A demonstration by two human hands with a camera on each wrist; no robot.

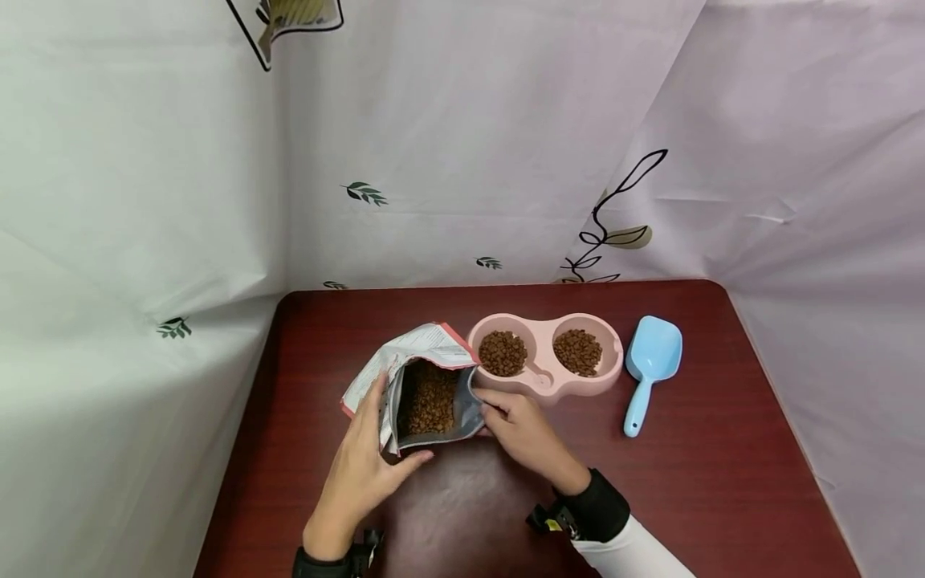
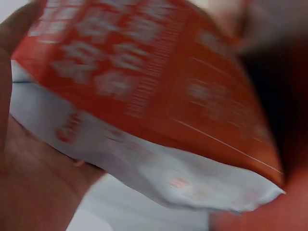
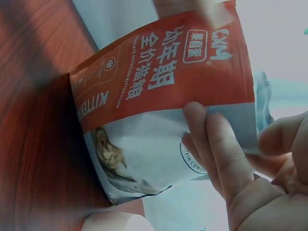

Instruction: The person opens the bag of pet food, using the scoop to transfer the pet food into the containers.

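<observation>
A kitten food bag (image 1: pixel 435 345) stands tilted on the table with its mouth spread wide; brown kibble (image 1: pixel 431 401) shows inside. My left hand (image 1: pixel 361 466) holds its left side, thumb toward the front and fingers along the side. In the left wrist view the bag's red panel (image 2: pixel 144 72) is blurred and lies against that palm. My right hand (image 1: pixel 523 429) pinches the rim at the right of the mouth; in the right wrist view its other fingers (image 3: pixel 224 144) lie on the bag's printed front (image 3: pixel 159 91).
Right of the bag is a pink double bowl (image 1: pixel 538 373), with kibble in both hollows. A light blue scoop (image 1: pixel 654 353) lies farther right, handle toward me. The dark red table (image 1: pixel 730 482) ends at a white patterned cloth (image 1: pixel 462 144).
</observation>
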